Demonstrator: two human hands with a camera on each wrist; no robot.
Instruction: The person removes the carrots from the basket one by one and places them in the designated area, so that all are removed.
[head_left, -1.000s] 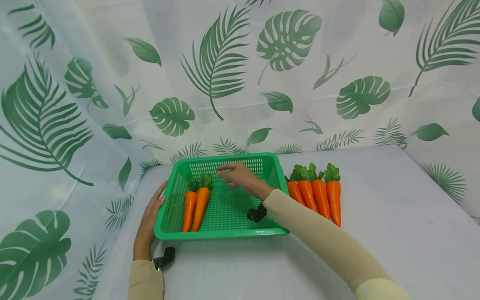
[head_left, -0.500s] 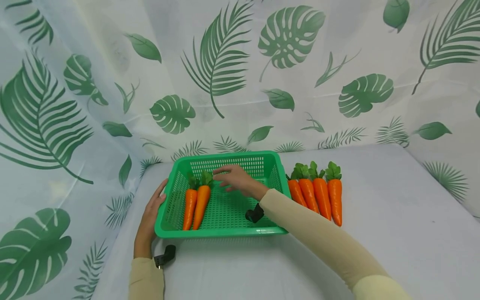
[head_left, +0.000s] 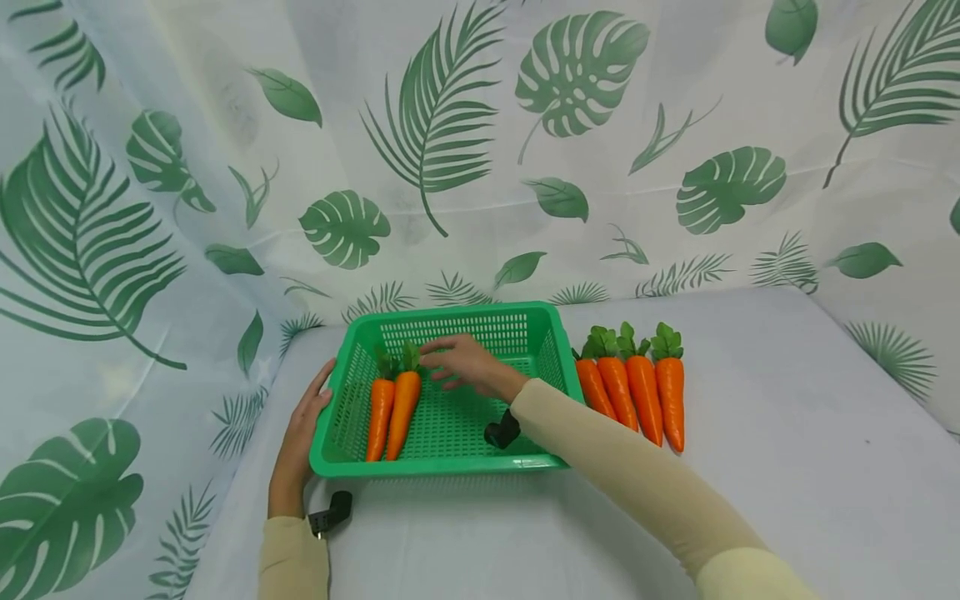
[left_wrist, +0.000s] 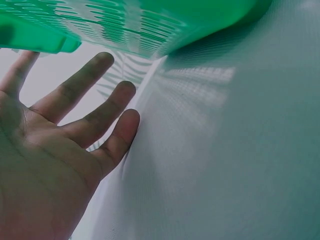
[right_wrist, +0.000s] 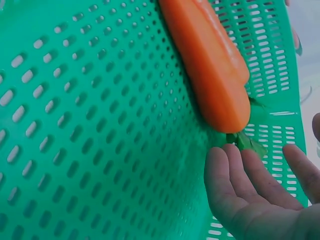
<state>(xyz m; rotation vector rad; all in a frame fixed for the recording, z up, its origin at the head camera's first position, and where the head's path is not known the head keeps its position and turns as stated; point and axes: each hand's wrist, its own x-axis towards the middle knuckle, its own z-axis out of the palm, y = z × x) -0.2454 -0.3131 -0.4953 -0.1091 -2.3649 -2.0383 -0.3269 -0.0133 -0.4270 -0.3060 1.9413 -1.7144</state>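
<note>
A green perforated basket [head_left: 442,467] stands on the white-covered table. Two orange carrots with leafy tops lie side by side at its left: the left carrot [head_left: 379,417] and the right carrot [head_left: 405,404]. My right hand [head_left: 467,367] is over the basket, its fingertips right at the green leaves [head_left: 410,357] of the right carrot; in the right wrist view its fingers [right_wrist: 217,170] are extended with nothing held. At the basket's left side my left hand [head_left: 296,437] rests against the rim, and the left wrist view shows its fingers [left_wrist: 112,107] spread and fairly straight.
Several more carrots [head_left: 641,396] lie in a row on the table just right of the basket, partly behind the right sleeve [head_left: 622,475]. A leaf-printed curtain [head_left: 465,208] hangs behind and at the left. Black wrist devices sit at the right wrist [head_left: 502,429] and left wrist [head_left: 332,512].
My right hand has moved slightly left, bringing its fingertips to the right carrot's leaves. The left hand stays at the rim, and the carrots lie as before.
</note>
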